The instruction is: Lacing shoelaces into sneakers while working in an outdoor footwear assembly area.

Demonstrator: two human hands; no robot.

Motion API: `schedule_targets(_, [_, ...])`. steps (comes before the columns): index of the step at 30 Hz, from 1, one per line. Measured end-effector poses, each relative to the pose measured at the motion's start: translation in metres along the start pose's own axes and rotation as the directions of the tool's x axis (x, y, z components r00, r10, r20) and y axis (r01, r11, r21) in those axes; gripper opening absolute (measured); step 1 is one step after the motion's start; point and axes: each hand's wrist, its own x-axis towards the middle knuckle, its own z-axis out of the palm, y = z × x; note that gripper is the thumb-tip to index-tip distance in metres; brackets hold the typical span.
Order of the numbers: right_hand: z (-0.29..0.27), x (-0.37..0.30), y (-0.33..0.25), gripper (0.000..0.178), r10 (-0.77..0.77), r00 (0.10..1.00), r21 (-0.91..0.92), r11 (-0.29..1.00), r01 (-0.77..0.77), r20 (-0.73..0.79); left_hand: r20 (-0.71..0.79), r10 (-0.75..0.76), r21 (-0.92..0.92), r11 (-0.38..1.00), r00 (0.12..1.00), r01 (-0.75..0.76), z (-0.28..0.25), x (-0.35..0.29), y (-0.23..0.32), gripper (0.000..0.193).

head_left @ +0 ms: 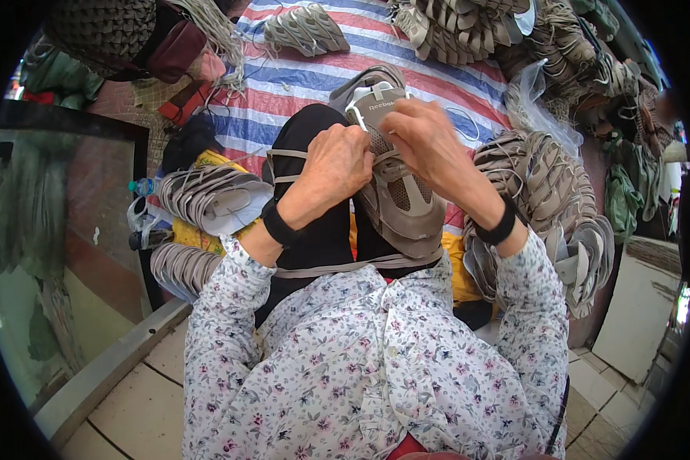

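Note:
A grey-beige shoe upper [402, 203] with mesh panels lies on my lap, over black trousers. My left hand [336, 165] is closed on its left side at the lace area. My right hand [428, 138] pinches the upper near the tongue, fingers curled around the lace eyelets. A beige lace [284, 156] trails off to the left from under my left hand. Both wrists wear black bands, and flowered sleeves cover my forearms.
Stacks of similar grey uppers sit to my left [207, 198], to my right [544, 199] and at the back [460, 27]. A striped tarp [299, 80] covers the ground ahead. A glass-panelled frame [54, 253] stands at the left, tiled floor below.

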Motion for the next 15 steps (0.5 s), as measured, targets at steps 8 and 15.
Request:
schedule_targets(8, [0.023, 0.006, 0.013, 0.011, 0.124, 0.976, 0.287, 0.942, -0.173, 0.182, 0.126, -0.095, -0.305, 0.944, 0.987, 0.129, -0.007, -0.016, -0.010, 0.022])
schedule_targets(15, [0.020, 0.010, 0.025, 0.016, 0.185, 0.910, 0.320, 0.894, -0.312, 0.371, 0.096, -0.135, -0.319, 0.935, 0.986, 0.159, -0.002, -0.014, -0.009, 0.023])
